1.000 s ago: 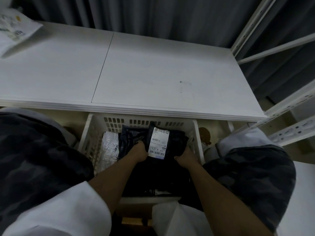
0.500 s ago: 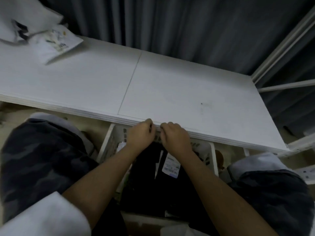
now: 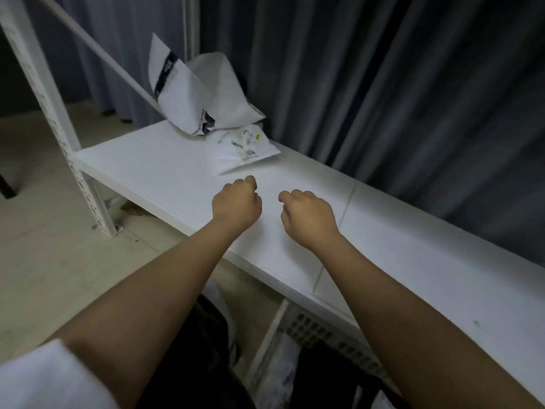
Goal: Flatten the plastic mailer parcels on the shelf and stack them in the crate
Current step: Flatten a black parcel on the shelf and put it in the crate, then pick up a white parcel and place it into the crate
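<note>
Two white plastic mailer parcels lie at the far left of the white shelf [image 3: 153, 169]. The larger crumpled mailer [image 3: 194, 93] stands up against the frame, and a smaller flat mailer [image 3: 243, 149] with a printed label lies in front of it. My left hand [image 3: 237, 202] and my right hand [image 3: 308, 216] hover over the shelf just short of the smaller mailer, fingers loosely curled, holding nothing. The white slotted crate [image 3: 312, 329] sits under the shelf at the bottom, with dark parcels [image 3: 321, 376] inside.
A white metal upright [image 3: 44, 93] and a diagonal brace [image 3: 97, 51] frame the shelf's left end. Grey curtains [image 3: 383, 84] hang behind. Beige floor [image 3: 44, 246] spreads to the left. The shelf runs on to the right.
Both hands have left the dark parcel in the crate and risen over the shelf toward the white mailers. My view has swung up and left.
</note>
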The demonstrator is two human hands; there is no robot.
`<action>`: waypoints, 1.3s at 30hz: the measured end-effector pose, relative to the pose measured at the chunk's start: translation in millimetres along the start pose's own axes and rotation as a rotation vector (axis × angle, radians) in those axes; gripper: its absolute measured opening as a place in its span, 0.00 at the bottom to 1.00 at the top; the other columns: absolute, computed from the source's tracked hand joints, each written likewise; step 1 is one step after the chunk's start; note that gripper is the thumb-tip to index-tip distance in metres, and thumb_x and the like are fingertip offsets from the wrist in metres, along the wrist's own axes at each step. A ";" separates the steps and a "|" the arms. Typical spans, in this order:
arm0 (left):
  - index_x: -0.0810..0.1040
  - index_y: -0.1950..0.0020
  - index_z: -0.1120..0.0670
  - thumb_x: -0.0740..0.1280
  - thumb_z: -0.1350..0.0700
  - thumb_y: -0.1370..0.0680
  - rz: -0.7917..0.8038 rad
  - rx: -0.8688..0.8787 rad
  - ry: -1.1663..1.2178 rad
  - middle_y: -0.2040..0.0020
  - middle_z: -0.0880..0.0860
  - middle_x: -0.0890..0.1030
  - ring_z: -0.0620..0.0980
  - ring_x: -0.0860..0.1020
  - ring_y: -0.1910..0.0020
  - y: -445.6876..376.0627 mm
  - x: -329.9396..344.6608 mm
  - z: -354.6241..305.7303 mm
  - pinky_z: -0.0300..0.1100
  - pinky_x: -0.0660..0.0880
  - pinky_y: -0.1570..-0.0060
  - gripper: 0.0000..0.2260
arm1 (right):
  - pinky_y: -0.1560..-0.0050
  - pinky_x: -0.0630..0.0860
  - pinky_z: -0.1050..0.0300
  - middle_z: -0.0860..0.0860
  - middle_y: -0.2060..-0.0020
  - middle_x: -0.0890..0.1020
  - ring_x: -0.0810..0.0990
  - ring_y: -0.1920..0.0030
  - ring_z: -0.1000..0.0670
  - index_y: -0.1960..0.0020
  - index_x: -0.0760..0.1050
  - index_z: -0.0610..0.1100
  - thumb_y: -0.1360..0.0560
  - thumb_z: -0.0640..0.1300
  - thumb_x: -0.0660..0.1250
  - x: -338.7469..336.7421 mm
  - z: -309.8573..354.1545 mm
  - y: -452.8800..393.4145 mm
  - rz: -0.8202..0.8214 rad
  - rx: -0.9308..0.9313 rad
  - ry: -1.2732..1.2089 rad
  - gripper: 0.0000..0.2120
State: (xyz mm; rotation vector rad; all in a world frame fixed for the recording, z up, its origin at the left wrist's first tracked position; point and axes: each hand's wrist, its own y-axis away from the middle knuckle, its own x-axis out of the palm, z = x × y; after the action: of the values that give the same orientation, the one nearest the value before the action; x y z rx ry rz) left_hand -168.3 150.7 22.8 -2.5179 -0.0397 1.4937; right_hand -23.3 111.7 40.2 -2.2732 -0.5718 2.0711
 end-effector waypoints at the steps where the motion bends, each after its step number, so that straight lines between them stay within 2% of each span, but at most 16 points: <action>1: 0.71 0.36 0.57 0.57 0.56 0.20 -0.008 -0.021 -0.014 0.43 0.55 0.77 0.56 0.74 0.46 -16.0 -2.2 13.6 0.45 0.68 0.58 0.13 | 0.59 0.69 0.54 0.47 0.46 0.78 0.76 0.49 0.45 0.38 0.71 0.43 0.21 0.42 0.55 6.4 6.6 -21.7 0.000 -0.008 -0.014 0.14; 7: 0.66 0.33 0.57 0.59 0.53 0.19 0.010 -0.113 -0.111 0.36 0.57 0.69 0.57 0.69 0.40 -85.5 28.3 69.5 0.45 0.67 0.56 0.16 | 0.54 0.71 0.56 0.48 0.43 0.78 0.77 0.46 0.47 0.34 0.70 0.46 0.20 0.44 0.56 58.8 19.2 -100.7 0.073 0.041 -0.155 0.15; 11: 0.57 0.26 0.54 0.62 0.49 0.20 0.070 -0.187 -0.070 0.24 0.58 0.56 0.58 0.57 0.27 -127.6 59.3 101.5 0.50 0.68 0.40 0.26 | 0.53 0.72 0.55 0.49 0.43 0.77 0.75 0.44 0.46 0.36 0.71 0.46 0.20 0.44 0.55 90.4 14.5 -152.9 0.114 0.006 -0.076 0.14; 14: 0.53 0.24 0.52 0.63 0.51 0.20 0.063 -0.167 -0.116 0.22 0.58 0.49 0.59 0.49 0.24 -159.1 80.5 120.6 0.50 0.66 0.36 0.29 | 0.55 0.69 0.56 0.48 0.41 0.75 0.73 0.42 0.46 0.36 0.71 0.45 0.21 0.43 0.56 111.1 5.1 -187.4 0.107 0.015 -0.042 0.14; 15: 0.53 0.24 0.52 0.63 0.53 0.20 0.060 -0.152 -0.145 0.22 0.57 0.50 0.59 0.50 0.24 -166.4 82.7 124.9 0.50 0.66 0.36 0.29 | 0.55 0.69 0.56 0.49 0.41 0.75 0.72 0.41 0.46 0.36 0.71 0.45 0.21 0.43 0.56 113.8 3.3 -193.5 0.093 0.019 -0.051 0.14; 17: 0.58 0.27 0.53 0.63 0.57 0.21 0.049 -0.120 -0.216 0.26 0.57 0.58 0.59 0.58 0.27 -180.6 86.1 128.1 0.48 0.69 0.43 0.25 | 0.54 0.68 0.56 0.49 0.40 0.75 0.72 0.40 0.47 0.36 0.71 0.45 0.21 0.43 0.56 119.4 -2.6 -201.5 0.093 0.024 -0.049 0.14; 19: 0.65 0.33 0.55 0.61 0.60 0.22 0.028 -0.082 -0.275 0.35 0.56 0.68 0.57 0.68 0.37 -189.9 88.8 126.7 0.46 0.67 0.54 0.18 | 0.54 0.68 0.56 0.49 0.40 0.75 0.71 0.40 0.47 0.36 0.71 0.46 0.21 0.43 0.56 123.7 -10.6 -204.5 0.095 0.042 -0.051 0.14; 21: 0.67 0.38 0.57 0.59 0.61 0.22 0.025 -0.051 -0.284 0.41 0.56 0.70 0.56 0.71 0.44 -189.6 89.9 122.9 0.45 0.64 0.59 0.13 | 0.54 0.68 0.56 0.49 0.40 0.74 0.72 0.42 0.47 0.35 0.70 0.46 0.21 0.43 0.56 125.1 -16.8 -199.7 0.105 0.073 -0.062 0.15; 23: 0.67 0.39 0.56 0.58 0.60 0.22 0.013 0.004 -0.303 0.43 0.55 0.71 0.56 0.72 0.47 -182.8 90.1 115.3 0.44 0.63 0.60 0.11 | 0.53 0.69 0.56 0.49 0.39 0.74 0.73 0.43 0.47 0.35 0.70 0.46 0.20 0.44 0.55 122.7 -23.0 -190.9 0.109 0.100 -0.086 0.15; 26: 0.68 0.39 0.56 0.57 0.59 0.21 0.028 0.087 -0.315 0.42 0.54 0.71 0.55 0.72 0.45 -164.0 88.8 94.4 0.44 0.63 0.60 0.11 | 0.52 0.71 0.55 0.48 0.40 0.75 0.74 0.43 0.46 0.35 0.70 0.46 0.20 0.46 0.54 114.7 -30.9 -174.5 0.120 0.184 -0.136 0.16; 32: 0.68 0.39 0.56 0.56 0.58 0.21 0.085 0.238 -0.275 0.42 0.54 0.72 0.54 0.72 0.45 -93.0 77.0 21.0 0.43 0.65 0.60 0.11 | 0.58 0.71 0.54 0.45 0.47 0.79 0.78 0.49 0.43 0.35 0.63 0.44 0.19 0.56 0.52 80.3 -42.8 -103.3 0.128 0.534 -0.278 0.19; 35: 0.69 0.40 0.57 0.56 0.58 0.21 0.109 0.287 -0.240 0.43 0.55 0.72 0.55 0.72 0.45 -66.2 73.3 -8.6 0.43 0.65 0.60 0.11 | 0.57 0.71 0.55 0.45 0.45 0.79 0.79 0.48 0.43 0.34 0.61 0.44 0.19 0.57 0.53 70.2 -49.7 -68.9 0.108 0.678 -0.406 0.20; 39: 0.70 0.40 0.57 0.58 0.56 0.22 0.178 0.453 -0.221 0.44 0.55 0.73 0.55 0.73 0.46 -15.2 65.7 -59.3 0.44 0.65 0.59 0.12 | 0.54 0.71 0.56 0.43 0.41 0.78 0.78 0.45 0.41 0.31 0.60 0.44 0.19 0.54 0.57 44.7 -71.9 -7.9 0.022 0.896 -0.643 0.22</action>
State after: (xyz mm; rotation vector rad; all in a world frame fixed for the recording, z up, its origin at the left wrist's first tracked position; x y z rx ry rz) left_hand -83.5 164.2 -3.7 -2.0350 0.4470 1.6211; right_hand 46.6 148.1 8.1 -1.1303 0.3582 2.3492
